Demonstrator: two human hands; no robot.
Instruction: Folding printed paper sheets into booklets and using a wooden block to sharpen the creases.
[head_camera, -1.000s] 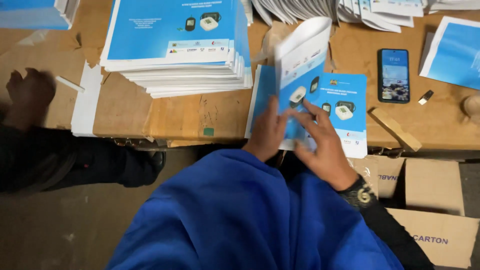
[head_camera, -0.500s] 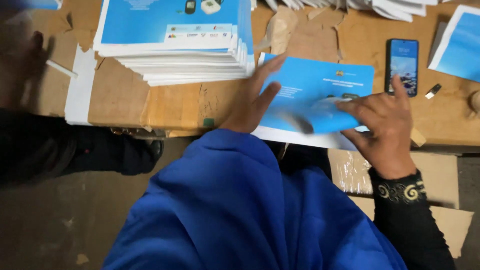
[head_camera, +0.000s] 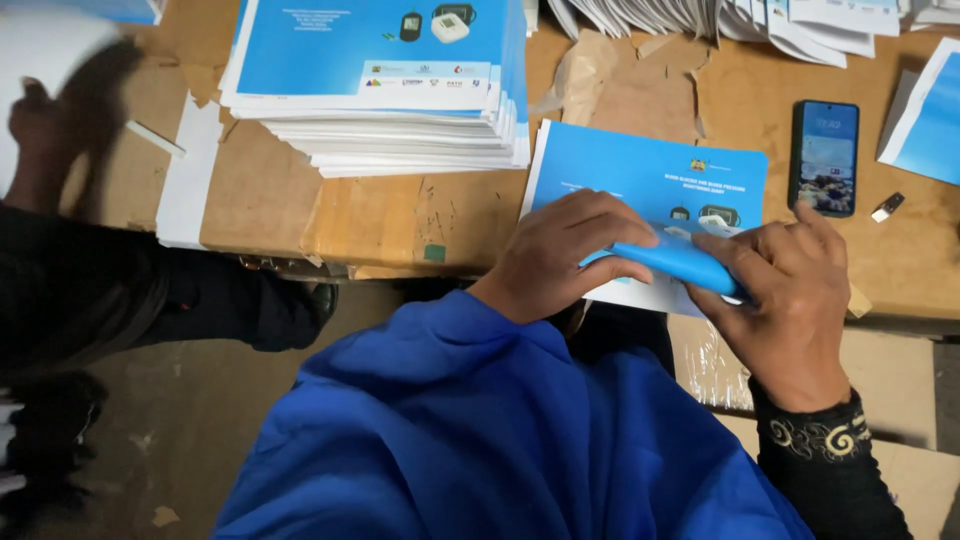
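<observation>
Booklet (head_camera: 650, 185), blue-covered with a white lower edge, lies flat at the near edge of the tabletop (head_camera: 400, 215), right in front of the person. Its paper looks thin and glossy, and its near part is curled up into a smooth blue fold (head_camera: 672, 262). The left hand (head_camera: 565, 250) lies on the booklet with bent fingers pressing on the left end of that fold. The right hand (head_camera: 790, 290) is curled around the fold's right end, thumb and fingers closed on the paper. A black sleeve with pale curly embroidery (head_camera: 825, 440) covers the right wrist, and a loose blue cloth garment (head_camera: 480, 440) fills the lower middle of the view.

Just beside the booklet to the left stands a tall, squared stack of similar booklets (head_camera: 390, 90), white page edges showing in layers under a blue cover. A dark, rectangular phone (head_camera: 825, 157) lies flat to the right, near a small white adapter (head_camera: 886, 207). More fanned white sheets (head_camera: 720, 15) lie along the far edge.

Brown and worn, the tabletop has torn cardboard and peeling tape (head_camera: 590, 85) on it. Another person's blurred hand (head_camera: 40, 130) shows at the far left. Cardboard boxes (head_camera: 900, 470) and a dusty floor (head_camera: 190, 450) lie below.
</observation>
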